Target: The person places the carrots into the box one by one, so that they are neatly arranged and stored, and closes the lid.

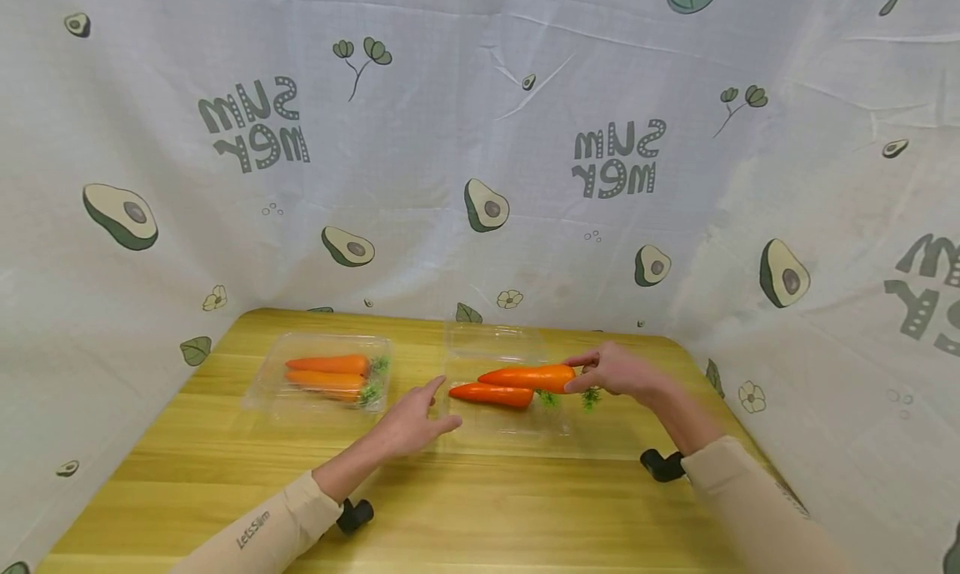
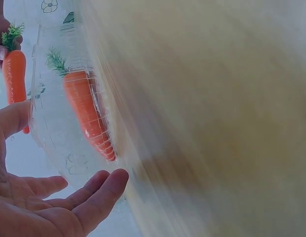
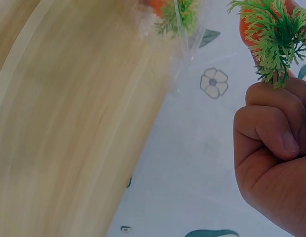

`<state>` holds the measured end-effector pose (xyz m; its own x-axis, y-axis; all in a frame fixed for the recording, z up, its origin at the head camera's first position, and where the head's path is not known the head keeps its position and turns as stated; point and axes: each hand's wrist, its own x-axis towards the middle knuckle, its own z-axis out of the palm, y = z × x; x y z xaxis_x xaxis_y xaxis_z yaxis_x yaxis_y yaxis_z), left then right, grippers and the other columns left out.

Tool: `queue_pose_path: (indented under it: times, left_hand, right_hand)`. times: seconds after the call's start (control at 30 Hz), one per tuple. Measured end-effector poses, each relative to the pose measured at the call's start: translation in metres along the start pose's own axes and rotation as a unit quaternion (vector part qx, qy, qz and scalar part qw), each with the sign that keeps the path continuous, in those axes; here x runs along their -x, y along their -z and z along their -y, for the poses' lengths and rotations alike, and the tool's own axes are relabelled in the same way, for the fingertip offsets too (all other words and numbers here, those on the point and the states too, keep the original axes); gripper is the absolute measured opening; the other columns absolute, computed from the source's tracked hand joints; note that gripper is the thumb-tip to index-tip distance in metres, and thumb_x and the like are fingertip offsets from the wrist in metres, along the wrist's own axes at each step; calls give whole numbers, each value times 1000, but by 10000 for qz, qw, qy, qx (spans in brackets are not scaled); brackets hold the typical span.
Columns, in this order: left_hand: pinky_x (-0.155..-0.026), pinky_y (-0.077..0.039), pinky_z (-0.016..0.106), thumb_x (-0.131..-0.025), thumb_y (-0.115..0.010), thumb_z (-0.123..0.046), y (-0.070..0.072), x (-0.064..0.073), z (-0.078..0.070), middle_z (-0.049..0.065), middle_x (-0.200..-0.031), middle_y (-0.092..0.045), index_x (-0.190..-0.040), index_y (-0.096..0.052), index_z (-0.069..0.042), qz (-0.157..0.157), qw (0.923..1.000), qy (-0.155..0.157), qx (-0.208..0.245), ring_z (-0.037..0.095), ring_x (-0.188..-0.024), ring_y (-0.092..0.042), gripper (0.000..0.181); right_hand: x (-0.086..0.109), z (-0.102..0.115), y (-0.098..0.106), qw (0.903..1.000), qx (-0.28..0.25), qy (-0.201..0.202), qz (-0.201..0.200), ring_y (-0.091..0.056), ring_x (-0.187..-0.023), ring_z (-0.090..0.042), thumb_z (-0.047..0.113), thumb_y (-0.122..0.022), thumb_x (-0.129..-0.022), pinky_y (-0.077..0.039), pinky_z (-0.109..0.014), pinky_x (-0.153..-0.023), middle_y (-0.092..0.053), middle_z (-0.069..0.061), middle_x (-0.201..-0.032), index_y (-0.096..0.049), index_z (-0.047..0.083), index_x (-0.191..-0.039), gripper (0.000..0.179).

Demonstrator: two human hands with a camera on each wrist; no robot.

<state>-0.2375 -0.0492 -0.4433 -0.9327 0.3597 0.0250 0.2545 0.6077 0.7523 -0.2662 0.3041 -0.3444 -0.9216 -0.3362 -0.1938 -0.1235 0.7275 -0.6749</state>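
My right hand (image 1: 617, 369) pinches an orange carrot (image 1: 525, 377) by its thick leafy end. The carrot points left, above a clear plastic box (image 1: 510, 426) whose lid is folded back. A second carrot (image 1: 491, 395) lies in that box, its green top to the right; the left wrist view shows this carrot (image 2: 86, 108) through the clear wall. At the box's left side, my left hand (image 1: 412, 420) has its fingers spread and holds nothing. In the right wrist view, green leaves (image 3: 279, 44) stick out above the curled fingers of my right hand (image 3: 276, 123).
Another clear plastic box (image 1: 281, 407), with two carrots (image 1: 327, 372) in it, stands to the left on the wooden table (image 1: 465, 507). A white curtain (image 1: 420, 141) printed with avocados hangs behind the table and along both sides.
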Motion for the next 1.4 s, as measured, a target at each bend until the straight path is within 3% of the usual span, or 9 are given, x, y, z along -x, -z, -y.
queue_pose_path:
  times: [0.17, 0.3, 0.4, 0.57, 0.83, 1.1, 1.23, 1.33, 1.4]
  left_hand:
    - [-103, -45, 58, -95, -68, -43, 0, 0, 0, 22, -145, -52, -159, -31, -9, -15, 10000, 7, -7, 38, -131, -53, 81]
    - [-103, -45, 58, -95, -68, -42, 0, 0, 0, 22, -146, -51, -159, -31, -9, -24, 10000, -4, -2, 38, -131, -53, 81]
    - [-103, -45, 58, -95, -68, -43, 0, 0, -1, 22, -145, -52, -158, -31, -8, -35, 10000, -36, -38, 39, -131, -53, 81]
    - [-102, -46, 58, -95, -69, -42, -1, 0, -2, 22, -144, -52, -159, -31, -8, -42, 10000, -22, -49, 39, -130, -54, 82]
    - [-102, -46, 57, -95, -69, -41, -1, 1, -5, 23, -144, -53, -158, -31, -7, -44, 9999, 4, -97, 38, -129, -54, 81]
    - [-102, -47, 57, -96, -68, -41, -1, 1, -6, 22, -143, -53, -158, -31, -7, -51, 9999, 53, -154, 38, -128, -55, 81]
    - [-101, -47, 57, -96, -68, -42, -1, 1, -6, 22, -142, -54, -158, -31, -7, -51, 9998, 60, -159, 37, -128, -55, 81]
    - [-100, -48, 56, -96, -68, -42, -1, 1, -6, 21, -142, -55, -159, -30, -7, -40, 9998, 51, -167, 37, -127, -56, 81]
    - [-100, -48, 56, -96, -68, -43, -1, 1, -6, 21, -142, -54, -159, -30, -7, -34, 9998, 46, -178, 37, -127, -56, 81]
  right_hand:
    - [-9, 9, -11, 10000, 32, -49, 59, -21, -48, -10, 30, -80, -84, -23, -23, -48, -46, 4, -65, -66, 5, -134, 58]
    - [-17, 14, -20, 9998, 152, -66, 76, -30, -58, -13, 30, -82, -82, -25, -26, -52, -67, -3, -99, -67, 7, -132, 57]
    - [-23, 15, -27, 9996, 278, -16, 102, -40, -69, -15, 30, -83, -81, -27, -28, -56, -67, -9, -121, -69, 7, -130, 56]
    - [-31, 17, -39, 9993, 355, 54, 132, -53, -89, -20, 26, -84, -79, -39, -29, -68, -68, -11, -125, -71, 4, -126, 54]
    - [-39, 16, -55, 9992, 314, 16, 253, -60, -95, -19, 19, -85, -78, -51, -39, -90, -71, -12, -121, -69, -4, -124, 55]
    - [-41, 16, -62, 9949, 967, 244, 183, -57, -82, -15, 18, -85, -77, -48, -29, -74, -74, -9, -108, -74, -3, -117, 47]
    - [-43, 19, -69, 9872, 1559, 311, 164, -43, -62, -11, 13, -85, -74, -36, -25, -58, -63, -1, -76, -74, -4, -114, 45]
    - [-44, 22, -74, 9785, 2041, 244, 158, -34, -59, -13, 9, -83, -72, -30, -27, -56, -51, 0, -69, -76, -3, -111, 42]
    - [-44, 24, -76, 9720, 2343, 163, 115, -37, -62, -13, 11, -83, -71, -34, -27, -58, -59, -2, -74, -76, -2, -109, 41]
